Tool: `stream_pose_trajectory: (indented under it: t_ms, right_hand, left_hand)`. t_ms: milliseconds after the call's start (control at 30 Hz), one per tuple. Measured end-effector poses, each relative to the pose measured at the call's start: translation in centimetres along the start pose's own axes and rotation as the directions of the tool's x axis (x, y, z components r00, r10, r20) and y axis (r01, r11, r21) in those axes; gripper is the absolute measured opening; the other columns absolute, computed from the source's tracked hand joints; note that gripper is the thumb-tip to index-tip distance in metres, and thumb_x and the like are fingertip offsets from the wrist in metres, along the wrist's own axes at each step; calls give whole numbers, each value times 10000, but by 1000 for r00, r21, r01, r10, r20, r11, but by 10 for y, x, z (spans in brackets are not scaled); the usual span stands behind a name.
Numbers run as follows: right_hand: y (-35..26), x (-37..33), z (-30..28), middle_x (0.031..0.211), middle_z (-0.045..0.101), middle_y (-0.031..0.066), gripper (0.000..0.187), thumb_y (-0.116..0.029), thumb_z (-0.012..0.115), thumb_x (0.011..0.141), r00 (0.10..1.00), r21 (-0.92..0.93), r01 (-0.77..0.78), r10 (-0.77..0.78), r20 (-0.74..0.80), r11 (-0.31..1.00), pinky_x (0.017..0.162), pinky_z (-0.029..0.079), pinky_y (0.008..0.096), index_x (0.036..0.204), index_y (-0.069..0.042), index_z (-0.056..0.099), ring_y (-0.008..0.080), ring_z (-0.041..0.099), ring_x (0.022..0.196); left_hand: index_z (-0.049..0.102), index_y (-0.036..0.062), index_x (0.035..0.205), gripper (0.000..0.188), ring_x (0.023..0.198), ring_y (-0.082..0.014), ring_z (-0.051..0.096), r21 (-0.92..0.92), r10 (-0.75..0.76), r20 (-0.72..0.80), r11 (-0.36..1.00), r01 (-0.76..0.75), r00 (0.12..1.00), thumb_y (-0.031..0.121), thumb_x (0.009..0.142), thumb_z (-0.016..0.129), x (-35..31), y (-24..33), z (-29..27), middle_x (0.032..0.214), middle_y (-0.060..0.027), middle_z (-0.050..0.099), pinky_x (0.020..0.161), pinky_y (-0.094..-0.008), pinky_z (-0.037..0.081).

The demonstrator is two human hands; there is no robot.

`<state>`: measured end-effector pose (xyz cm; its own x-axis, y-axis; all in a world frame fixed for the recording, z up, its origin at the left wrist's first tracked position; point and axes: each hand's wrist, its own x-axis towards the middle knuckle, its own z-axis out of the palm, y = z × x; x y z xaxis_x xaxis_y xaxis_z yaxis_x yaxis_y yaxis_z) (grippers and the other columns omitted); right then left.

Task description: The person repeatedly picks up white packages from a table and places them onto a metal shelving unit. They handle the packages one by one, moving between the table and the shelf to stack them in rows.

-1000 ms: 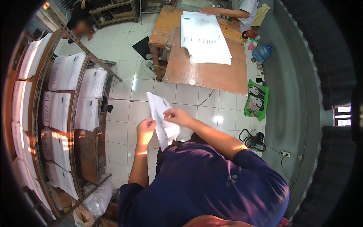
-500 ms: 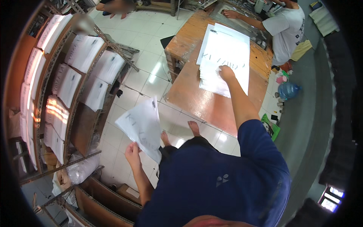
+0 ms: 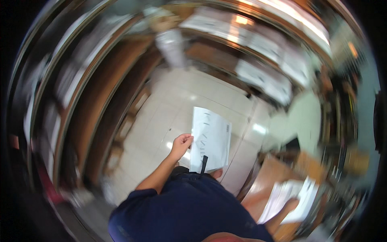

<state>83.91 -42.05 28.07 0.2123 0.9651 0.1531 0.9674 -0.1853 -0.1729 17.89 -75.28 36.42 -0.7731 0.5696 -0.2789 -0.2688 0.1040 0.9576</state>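
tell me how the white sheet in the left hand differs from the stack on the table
The held sheet is raised in the left hand; the stack lies on the table under the right hand. The held sheet shows one outline; the stack shows overlapping layers. Both are white.

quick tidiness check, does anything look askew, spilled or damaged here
Slightly: on the table, the white pile at the right hand looks uneven, its edges out of line. Nothing spilled or damaged stands out, though blur hides detail.
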Motion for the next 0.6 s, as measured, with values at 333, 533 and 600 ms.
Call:
stream_pose_trajectory:
  t_ms: [333,533,600]
  right_hand:
    - [-328,41,-54,1089,601,270,361,-179,471,916,891,330,384,-440,110,862,894,465,408,1123,107,549,381,599,987]
    - [-526,-106,-63,801,604,100,247,-185,551,867,782,616,213,-511,358,758,616,462,294,988,28,586,156,565,713]
    - [-562,-131,-56,781,553,-21,177,-220,569,907,690,721,128,-584,429,681,492,400,238,1030,-92,568,82,496,629]
  left_hand:
    - [551,-13,1099,227,671,-53,556,-258,4,-555,950,-177,832,140,933,570,-64,14,-112,839,-9,646,590,-206,438]
    - [588,-2,1047,184,753,-76,593,-200,63,-678,943,-266,733,139,930,579,-90,19,-329,876,-24,656,657,-225,474]
    - [619,15,1001,149,748,-123,619,-105,97,-701,966,-236,707,129,907,600,-88,35,-388,880,-38,661,677,-257,492]
